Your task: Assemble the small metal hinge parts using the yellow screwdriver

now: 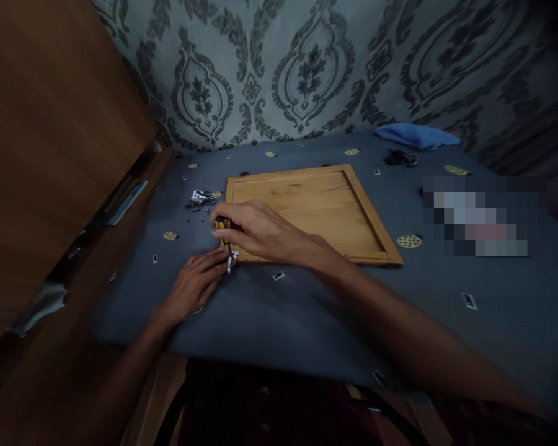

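Observation:
My right hand [265, 229] is closed around the yellow-and-black handle of a screwdriver [222, 224]. Its shaft points down at a small silver metal hinge [231, 261] by the near left corner of a framed wooden panel [302, 198]. My left hand [198, 282] lies low over the cloth, fingers stretched together, fingertips holding the hinge at the panel's edge. The panel lies flat with its raised frame facing up, and my right hand and forearm cover part of its left and near sides. The screwdriver's tip is hard to make out.
Left of the panel lie more metal hinge parts [199, 198] and several small screws [204, 217]. A black item [400, 158] and a blue cloth [418, 135] lie at the back right. A wooden cabinet [60, 124] rises on the left; a patterned wall [260, 74] stands behind.

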Available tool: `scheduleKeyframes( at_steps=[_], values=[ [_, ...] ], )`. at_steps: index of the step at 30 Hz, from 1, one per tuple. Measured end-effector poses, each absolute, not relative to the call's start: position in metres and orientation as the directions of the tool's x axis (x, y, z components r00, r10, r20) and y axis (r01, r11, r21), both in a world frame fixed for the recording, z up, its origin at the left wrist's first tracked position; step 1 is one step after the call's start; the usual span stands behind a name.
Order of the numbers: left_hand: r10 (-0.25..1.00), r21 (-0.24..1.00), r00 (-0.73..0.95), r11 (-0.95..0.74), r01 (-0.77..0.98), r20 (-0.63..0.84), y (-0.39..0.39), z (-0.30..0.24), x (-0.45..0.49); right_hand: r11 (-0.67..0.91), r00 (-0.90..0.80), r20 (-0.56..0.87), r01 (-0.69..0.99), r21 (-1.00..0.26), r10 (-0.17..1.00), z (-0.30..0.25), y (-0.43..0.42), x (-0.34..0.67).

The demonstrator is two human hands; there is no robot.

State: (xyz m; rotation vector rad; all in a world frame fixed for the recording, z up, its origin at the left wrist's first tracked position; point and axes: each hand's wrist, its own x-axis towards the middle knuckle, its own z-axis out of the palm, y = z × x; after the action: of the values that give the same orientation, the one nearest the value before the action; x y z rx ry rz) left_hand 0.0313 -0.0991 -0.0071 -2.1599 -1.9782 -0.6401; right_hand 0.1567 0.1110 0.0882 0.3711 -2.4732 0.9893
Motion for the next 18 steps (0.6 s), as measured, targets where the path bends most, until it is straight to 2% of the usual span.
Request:
scheduleKeyframes(
  at_steps=[9,14,16,18],
  values=[
    [0.925,0.194,0.030,-0.111,0.975,0.378,-0.100,-0.009,0.030,0.669,-0.855,0.504,-0.446,-0.594,-0.122,0.090,0.114,0.158],
    [0.927,0.167,0.042,-0.111,0.980,0.373,-0.099,-0.006,0.031,0.686,-0.884,0.468,-0.347,-0.639,-0.011,0.089,0.106,0.159],
    [0.929,0.171,0.032,-0.102,0.980,0.369,-0.099,-0.006,0.032,0.611,-0.885,0.464,-0.349,-0.711,0.034,0.088,0.100,0.158],
    [0.935,0.181,0.014,-0.083,0.980,0.354,-0.099,-0.006,0.033,0.420,-0.892,0.449,-0.386,-0.821,0.059,0.085,0.091,0.155]
  ],
)
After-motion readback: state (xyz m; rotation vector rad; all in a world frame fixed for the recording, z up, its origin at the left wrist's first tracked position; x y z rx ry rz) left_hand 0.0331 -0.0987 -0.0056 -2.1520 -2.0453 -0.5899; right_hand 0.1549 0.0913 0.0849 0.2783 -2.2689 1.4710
